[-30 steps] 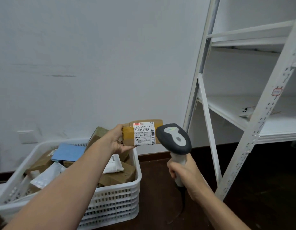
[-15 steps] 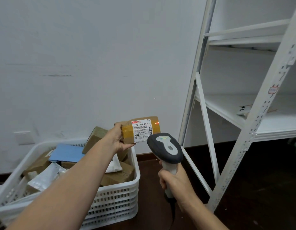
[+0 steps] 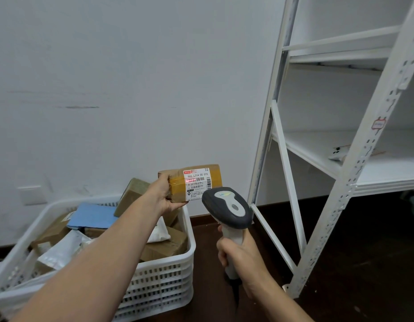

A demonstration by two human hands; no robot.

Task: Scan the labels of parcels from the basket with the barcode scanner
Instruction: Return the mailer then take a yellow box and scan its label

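Note:
My left hand [image 3: 163, 196] grips the left end of a small brown taped parcel [image 3: 215, 180] and holds it up above the basket's right corner. Its white label [image 3: 197, 184] faces me, and a red scan line glows across the barcode. My right hand [image 3: 238, 256] is wrapped around the handle of the grey and white barcode scanner [image 3: 226, 210], whose head sits just below and right of the label, pointing at it. The white slatted basket [image 3: 159, 282] at lower left holds several parcels, among them a blue envelope [image 3: 92, 216] and white mailers.
A white metal shelf rack [image 3: 354, 163] stands at the right, with a small flat item [image 3: 340, 152] on its middle shelf. A white wall is behind the basket. The floor is dark brown.
The red scan light has moved from the parcel's right edge onto the label's barcode. The view has shifted slightly, and the scanner and parcel sit closer together.

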